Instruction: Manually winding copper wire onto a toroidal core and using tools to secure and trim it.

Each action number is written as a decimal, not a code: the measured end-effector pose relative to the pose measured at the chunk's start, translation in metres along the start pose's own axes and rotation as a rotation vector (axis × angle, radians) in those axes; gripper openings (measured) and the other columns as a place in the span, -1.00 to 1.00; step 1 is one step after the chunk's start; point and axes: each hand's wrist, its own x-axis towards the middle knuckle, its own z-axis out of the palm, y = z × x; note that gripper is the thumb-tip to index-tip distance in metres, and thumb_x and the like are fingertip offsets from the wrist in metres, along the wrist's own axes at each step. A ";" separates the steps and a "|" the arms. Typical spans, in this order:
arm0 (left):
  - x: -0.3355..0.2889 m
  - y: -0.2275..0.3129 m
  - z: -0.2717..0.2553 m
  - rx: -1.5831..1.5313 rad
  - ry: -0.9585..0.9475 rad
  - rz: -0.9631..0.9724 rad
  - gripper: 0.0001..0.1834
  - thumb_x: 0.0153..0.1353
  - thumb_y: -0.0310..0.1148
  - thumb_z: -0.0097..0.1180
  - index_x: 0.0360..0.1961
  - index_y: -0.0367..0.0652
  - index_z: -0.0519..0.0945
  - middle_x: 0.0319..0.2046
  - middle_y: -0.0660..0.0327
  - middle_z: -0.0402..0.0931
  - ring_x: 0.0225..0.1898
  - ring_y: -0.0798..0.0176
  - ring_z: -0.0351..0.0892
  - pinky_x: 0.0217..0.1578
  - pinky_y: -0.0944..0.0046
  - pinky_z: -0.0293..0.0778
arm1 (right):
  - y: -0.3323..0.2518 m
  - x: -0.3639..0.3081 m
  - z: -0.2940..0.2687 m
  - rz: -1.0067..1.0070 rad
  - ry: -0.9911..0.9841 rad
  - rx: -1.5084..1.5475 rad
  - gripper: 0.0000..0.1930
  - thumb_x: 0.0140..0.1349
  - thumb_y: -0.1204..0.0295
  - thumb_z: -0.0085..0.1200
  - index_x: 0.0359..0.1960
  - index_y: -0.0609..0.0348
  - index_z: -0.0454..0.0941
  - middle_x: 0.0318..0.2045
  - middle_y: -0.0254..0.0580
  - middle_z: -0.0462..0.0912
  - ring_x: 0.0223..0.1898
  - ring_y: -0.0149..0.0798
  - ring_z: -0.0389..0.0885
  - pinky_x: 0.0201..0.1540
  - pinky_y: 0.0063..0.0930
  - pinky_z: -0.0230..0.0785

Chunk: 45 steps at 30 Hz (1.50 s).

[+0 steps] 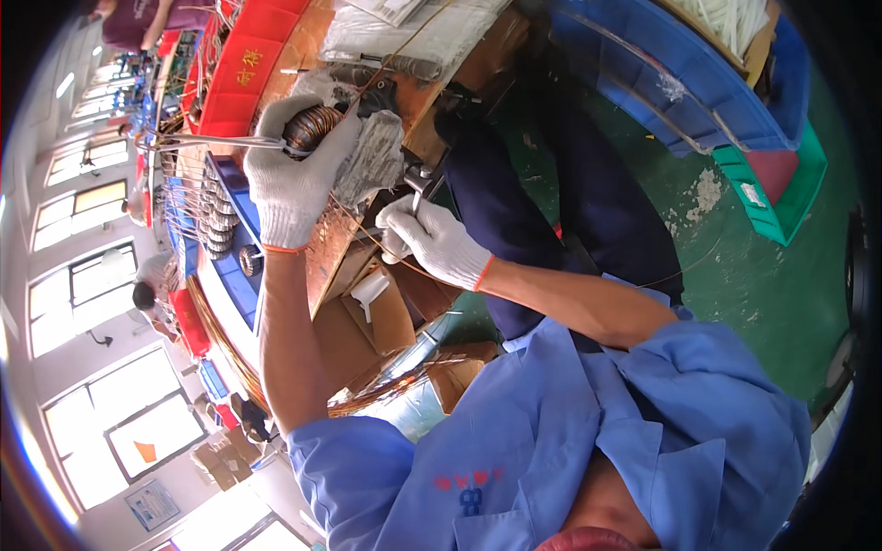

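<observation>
My left hand [292, 188], in a white knit glove, is closed around a ring-shaped coil [310, 129] wound with copper wire. Light-coloured wire leads [216, 141] stretch leftward beside that hand. My right hand [434, 241], gloved the same way, is closed with a short metal rod [417, 200] between its fingers. Beyond the rod's tip sits a small metal fitting [418, 172] at the bench edge; whether they touch I cannot tell. A thin copper wire [354, 225] passes between the two hands. A crumpled grey-white rag [372, 158] lies right of the coil.
The wooden bench [335, 248] carries a red bin [248, 69] and a blue tray [241, 292]; several finished coils [219, 220] stand beside them. Below are an open cardboard box [390, 312] and bundled copper wire. Blue crates [643, 69] and a green bin [781, 197] stand right. Other people work farther off.
</observation>
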 end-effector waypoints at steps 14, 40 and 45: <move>-0.029 0.103 -0.040 -0.186 0.140 -0.056 -0.57 0.13 -0.45 0.53 -0.02 -0.37 0.64 -0.28 0.19 0.71 -0.27 0.42 0.65 -0.22 0.37 0.62 | -0.261 -0.046 0.009 -0.101 -0.485 -1.432 -0.24 0.27 0.02 0.38 0.30 0.30 0.37 0.03 0.12 0.68 0.06 0.22 0.70 0.06 -0.02 0.59; -0.064 0.112 -0.054 -0.027 -0.186 0.027 -0.49 0.13 -0.09 0.54 -0.12 -0.31 0.69 -0.33 0.20 0.75 -0.30 0.45 0.67 -0.22 0.33 0.60 | -0.359 0.042 0.056 -1.992 -0.564 -1.721 -0.87 0.32 0.44 0.13 -0.21 0.24 0.59 -0.38 -0.11 0.62 -0.49 -0.12 0.64 -0.44 -0.28 0.53; 0.001 -0.020 -0.024 -0.010 0.142 0.058 -0.50 0.24 0.01 0.41 -0.19 -0.31 0.71 -0.43 0.24 0.69 -0.40 0.40 0.63 -0.28 0.32 0.57 | -0.291 0.033 0.066 -1.534 -0.532 -1.335 -0.90 0.20 0.41 0.17 -0.42 0.13 0.65 -0.53 -0.16 0.65 -0.47 -0.16 0.72 -0.42 -0.21 0.53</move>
